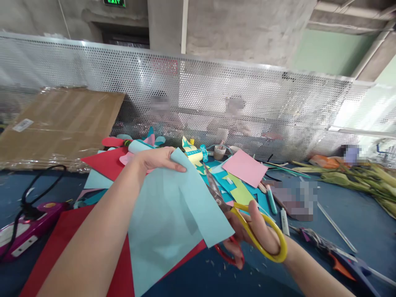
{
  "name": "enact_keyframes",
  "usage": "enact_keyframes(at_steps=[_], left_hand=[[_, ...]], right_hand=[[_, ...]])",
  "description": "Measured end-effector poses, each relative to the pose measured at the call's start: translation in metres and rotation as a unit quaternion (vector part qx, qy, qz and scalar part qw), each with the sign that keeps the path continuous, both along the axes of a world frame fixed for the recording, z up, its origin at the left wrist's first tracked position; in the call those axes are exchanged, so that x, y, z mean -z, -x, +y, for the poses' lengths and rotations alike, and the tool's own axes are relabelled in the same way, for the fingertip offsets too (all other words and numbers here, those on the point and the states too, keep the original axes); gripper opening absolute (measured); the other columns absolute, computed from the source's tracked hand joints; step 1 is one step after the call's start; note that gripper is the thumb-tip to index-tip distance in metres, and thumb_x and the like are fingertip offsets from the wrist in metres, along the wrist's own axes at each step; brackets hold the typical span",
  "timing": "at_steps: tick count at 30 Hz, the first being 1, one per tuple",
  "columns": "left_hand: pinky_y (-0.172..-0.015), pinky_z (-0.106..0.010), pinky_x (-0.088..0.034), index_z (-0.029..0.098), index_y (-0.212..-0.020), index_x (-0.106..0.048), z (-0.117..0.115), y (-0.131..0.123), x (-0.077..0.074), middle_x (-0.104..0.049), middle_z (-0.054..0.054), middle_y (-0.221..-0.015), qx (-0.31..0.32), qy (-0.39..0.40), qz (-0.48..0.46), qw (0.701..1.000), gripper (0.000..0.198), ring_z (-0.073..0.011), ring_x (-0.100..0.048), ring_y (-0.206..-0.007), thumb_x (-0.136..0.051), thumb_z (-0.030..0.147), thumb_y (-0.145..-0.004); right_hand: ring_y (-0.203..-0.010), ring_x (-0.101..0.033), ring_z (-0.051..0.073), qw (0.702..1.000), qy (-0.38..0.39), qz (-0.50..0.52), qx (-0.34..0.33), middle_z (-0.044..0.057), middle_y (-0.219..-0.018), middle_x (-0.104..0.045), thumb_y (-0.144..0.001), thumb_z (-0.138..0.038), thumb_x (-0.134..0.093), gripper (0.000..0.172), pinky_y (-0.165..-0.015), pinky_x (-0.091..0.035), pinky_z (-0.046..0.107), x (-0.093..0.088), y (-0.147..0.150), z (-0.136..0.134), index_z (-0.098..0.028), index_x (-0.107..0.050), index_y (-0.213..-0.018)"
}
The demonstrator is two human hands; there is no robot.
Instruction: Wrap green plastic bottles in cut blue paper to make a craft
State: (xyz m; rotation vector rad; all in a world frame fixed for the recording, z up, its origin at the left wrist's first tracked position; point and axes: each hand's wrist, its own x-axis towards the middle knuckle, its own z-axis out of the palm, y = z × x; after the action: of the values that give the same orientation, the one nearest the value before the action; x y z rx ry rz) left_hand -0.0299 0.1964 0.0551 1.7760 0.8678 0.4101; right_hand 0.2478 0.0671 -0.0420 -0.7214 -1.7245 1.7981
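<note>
My left hand (162, 159) pinches the top of a light blue sheet of paper (161, 222) between thumb and fingers. A flap or strip of the same blue paper (204, 202) slants down to the right; whether it is folded over or separate I cannot tell. My right hand (247, 231) has its fingers through the loops of scissors (219, 198) with one yellow and one red handle. The blades are slightly apart, pointing up and away beside the blue paper's right edge. Red paper (74, 231) lies beneath the blue sheet.
Coloured scraps, a pink sheet (246, 168) and a yellow-and-teal paper figure (194, 153) lie behind my hands. A glue gun (337, 255) and a teal marker (271, 200) are at right. A purple power strip (34, 229) and a cardboard sheet (62, 128) are at left.
</note>
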Motion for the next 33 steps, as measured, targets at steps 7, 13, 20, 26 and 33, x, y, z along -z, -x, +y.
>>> enact_keyframes(at_steps=[7, 13, 20, 26, 33], left_hand=[[-0.065, -0.023, -0.055, 0.023, -0.082, -0.078, -0.004, 0.002, -0.007, -0.076, 0.000, -0.080, 0.006, 0.000, 0.003, 1.000, 0.028, -0.0162, -0.070, -0.070, -0.086, 0.040, -0.061], [-0.061, -0.021, -0.053, 0.024, -0.079, -0.078, -0.006, 0.003, -0.011, -0.073, 0.002, -0.076, 0.027, -0.019, 0.000, 0.999, 0.023, -0.0141, -0.068, -0.067, -0.084, 0.041, -0.064], [-0.065, -0.024, -0.054, 0.025, -0.080, -0.078, -0.006, 0.005, -0.010, -0.073, 0.002, -0.075, 0.035, -0.024, -0.001, 0.999, 0.021, -0.0155, -0.068, -0.067, -0.083, 0.040, -0.066], [-0.067, -0.024, -0.053, 0.025, -0.079, -0.077, -0.008, 0.004, -0.009, -0.075, 0.001, -0.080, 0.024, -0.011, -0.010, 1.000, 0.021, -0.0150, -0.069, -0.069, -0.084, 0.038, -0.064], [-0.066, -0.022, -0.052, 0.023, -0.076, -0.075, -0.009, 0.004, -0.011, -0.074, 0.002, -0.077, -0.007, -0.007, -0.008, 1.000, 0.025, -0.0137, -0.068, -0.067, -0.086, 0.039, -0.060]], right_hand=[[-0.030, -0.034, 0.006, 1.000, 0.013, 0.008, -0.006, -0.006, -0.051, -0.044, -0.072, -0.092, -0.017, 0.080, -0.028, -0.031, 0.019, -0.001, 0.001, -0.001, -0.021, -0.053, -0.082], [-0.029, -0.035, 0.005, 0.999, 0.002, -0.035, 0.028, -0.007, -0.045, -0.035, -0.066, -0.096, -0.011, 0.082, -0.030, -0.030, 0.017, 0.005, 0.001, -0.002, -0.021, -0.044, -0.065], [-0.029, -0.032, 0.005, 0.999, -0.012, -0.045, 0.022, -0.007, -0.043, -0.031, -0.065, -0.096, -0.003, 0.083, -0.030, -0.028, 0.019, 0.009, 0.002, -0.001, -0.021, -0.040, -0.059], [-0.028, -0.032, 0.005, 0.998, -0.028, -0.051, 0.032, -0.007, -0.043, -0.032, -0.067, -0.095, -0.004, 0.082, -0.029, -0.027, 0.018, 0.009, -0.001, -0.002, -0.021, -0.040, -0.057], [-0.023, -0.029, 0.005, 0.997, -0.034, -0.058, 0.034, -0.008, -0.035, -0.027, -0.064, -0.097, -0.006, 0.081, -0.025, -0.021, 0.017, 0.007, 0.005, -0.001, -0.022, -0.035, -0.050]])
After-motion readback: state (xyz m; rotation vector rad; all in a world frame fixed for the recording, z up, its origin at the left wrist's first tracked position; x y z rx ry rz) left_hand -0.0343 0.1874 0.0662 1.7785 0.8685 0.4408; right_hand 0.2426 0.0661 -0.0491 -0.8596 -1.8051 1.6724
